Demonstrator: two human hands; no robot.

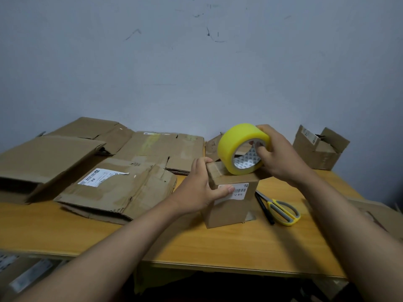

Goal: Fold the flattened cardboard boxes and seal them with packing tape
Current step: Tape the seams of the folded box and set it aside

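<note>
A small folded cardboard box with a white barcode label stands on the wooden table. My left hand grips its top left corner, fingers over the top edge and thumb on the label. A yellow roll of packing tape stands on edge on top of the box. My right hand holds the roll, fingers hooked through its core and thumb over its outer face. Several flattened cardboard boxes lie to the left.
Yellow-handled scissors and a black pen lie right of the box. An open folded box stands at the back right by the wall. More cardboard lies under the table's front edge at lower left.
</note>
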